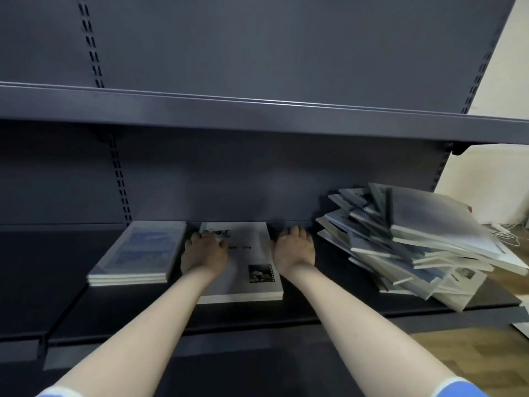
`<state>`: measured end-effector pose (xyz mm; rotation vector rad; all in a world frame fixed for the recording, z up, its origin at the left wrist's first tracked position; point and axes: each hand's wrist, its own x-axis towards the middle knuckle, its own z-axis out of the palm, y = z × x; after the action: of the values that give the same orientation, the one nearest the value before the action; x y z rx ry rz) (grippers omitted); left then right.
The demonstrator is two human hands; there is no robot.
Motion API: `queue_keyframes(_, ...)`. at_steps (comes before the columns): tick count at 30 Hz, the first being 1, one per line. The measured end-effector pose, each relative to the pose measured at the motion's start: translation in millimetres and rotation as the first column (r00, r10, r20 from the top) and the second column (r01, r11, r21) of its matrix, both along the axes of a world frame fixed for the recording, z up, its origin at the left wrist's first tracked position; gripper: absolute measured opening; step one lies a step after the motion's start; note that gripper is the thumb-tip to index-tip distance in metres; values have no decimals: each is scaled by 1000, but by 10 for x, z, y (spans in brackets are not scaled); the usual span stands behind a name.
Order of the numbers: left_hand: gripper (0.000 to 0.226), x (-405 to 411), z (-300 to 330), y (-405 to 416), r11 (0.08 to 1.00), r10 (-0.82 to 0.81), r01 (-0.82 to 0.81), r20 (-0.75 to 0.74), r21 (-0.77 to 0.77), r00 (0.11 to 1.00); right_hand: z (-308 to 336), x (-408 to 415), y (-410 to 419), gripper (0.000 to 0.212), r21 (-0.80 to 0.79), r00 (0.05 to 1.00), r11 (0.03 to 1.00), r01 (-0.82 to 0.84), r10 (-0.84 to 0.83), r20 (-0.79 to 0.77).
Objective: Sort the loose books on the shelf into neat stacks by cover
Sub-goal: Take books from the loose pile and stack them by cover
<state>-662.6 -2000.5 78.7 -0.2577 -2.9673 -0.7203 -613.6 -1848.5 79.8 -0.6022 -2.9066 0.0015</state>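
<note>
Both hands were in on the lower shelf (286, 313), flanking the white stack (252, 270) in the middle.

Left hand (203, 252) lay palm down on the white stack's top cover, over its left part. Fingers (210, 234) were fairly straight and spread narrow, tips near the dark title block at the far end. Pressing or resting, not gripping.

Right hand (294, 250) sat just beside the stack's right edge, on the shelf deck. Its fingers (297, 232) pointed toward the back panel (229, 179), loosely curved, nothing held. Whether the hand's side touched the stack edge, couldn't tell.

The white stack lay flat, square to the shelf front, far end close to the back panel. Cover showed a small dark photo (260, 273) near the front right corner.

The blue stack (140, 253) sat to the left of it, neat, a few books thick, close to the left hand but apart from it.

The loose pile (415, 247) was at the right end of the shelf, well apart from the right hand: books fanned and tilted at mixed angles, top one blurred.

Upper shelf (257, 116) was overhead.
</note>
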Motion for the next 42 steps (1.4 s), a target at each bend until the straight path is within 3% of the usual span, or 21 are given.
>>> queue_keyframes(13, 57, 403, 567, 707, 994, -111, 111, -75, -12, 991, 746, 676, 819, 62, 75, 976, 977, 202, -194, -97)
queue_keyframes(26, 55, 957, 841, 1891, 954, -290, 296, -98, 45, 952, 841, 1465, 1871, 53, 76, 904, 906, 416, -403, -144)
queue_keyframes(36, 57, 1296, 810, 2654, 909, -412, 409, 13, 84, 911, 814, 1800, 2426, 55, -170, 856, 868, 466, -491, -161)
queue_keyframes(42, 76, 1332, 909, 2806, 961, -262, 261, -3, -96, 965, 774, 1796, 2578, 53, -274, 859, 862, 426, -480, -176)
